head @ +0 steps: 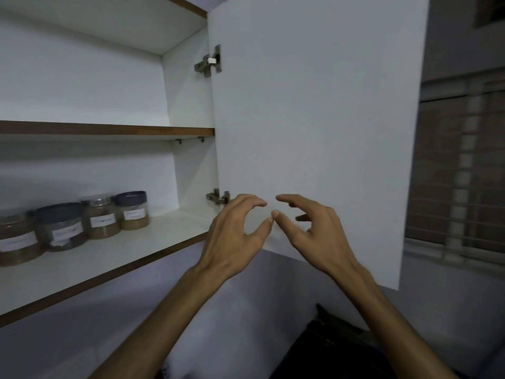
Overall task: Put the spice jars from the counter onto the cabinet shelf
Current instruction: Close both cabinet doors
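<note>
Hovering side by side in front of an open wall cabinet, two bare hands are raised with nothing in them. The left hand and the right hand face each other, fingers curled loosely and spread wide, thumb tips almost touching. They sit just in front of the lower inner edge of the white cabinet door, which stands swung open to the right on two metal hinges, leaving the inside clear to reach.

Four spice jars stand on the lower shelf, grouped at its left and set back from the wood-trimmed front edge. They are packed touching or nearly so, in a row running from near left to far right, paper labels facing out, probably so they can be read. The right part of that shelf and the upper shelf are bare. The surface below is out of view, so whether any jars remain there cannot be told.
</note>
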